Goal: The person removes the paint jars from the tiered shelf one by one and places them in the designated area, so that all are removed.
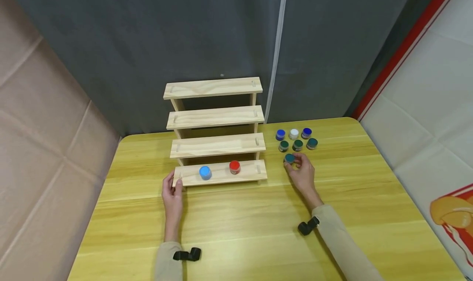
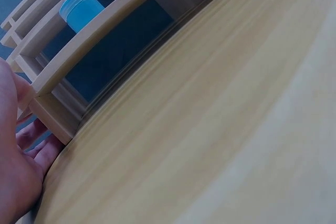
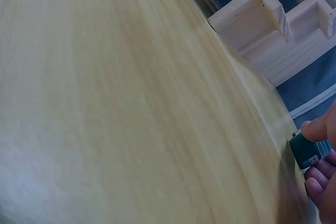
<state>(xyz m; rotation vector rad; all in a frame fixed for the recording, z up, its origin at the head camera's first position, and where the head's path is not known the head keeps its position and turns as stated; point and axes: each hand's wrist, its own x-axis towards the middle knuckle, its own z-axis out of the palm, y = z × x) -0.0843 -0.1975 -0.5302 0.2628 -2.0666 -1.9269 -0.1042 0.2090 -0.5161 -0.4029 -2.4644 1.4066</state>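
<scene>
A stepped wooden shelf rack (image 1: 216, 145) with several tiers stands at the back of the table. My left hand (image 1: 172, 196) grips the left end of its lowest tier, thumb on top; in the left wrist view the fingers (image 2: 44, 148) lie against the side panel. On that tier sit a small jar with a light blue lid (image 1: 205, 173) and one with a red lid (image 1: 234, 167). Right of the rack, my right hand (image 1: 304, 175) pinches a small paint jar with a teal lid (image 1: 289, 159) between thumb and fingers. The right wrist view shows this jar (image 3: 307, 150) tilted.
Beyond my right hand, small jars stand in two rows: blue (image 1: 280, 134), white (image 1: 293, 134) and dark blue (image 1: 306, 133) lids behind, dark green lids (image 1: 297, 145) in front. A grey curtain (image 1: 148, 59) hangs behind the wooden table (image 1: 244, 231); light panels flank it.
</scene>
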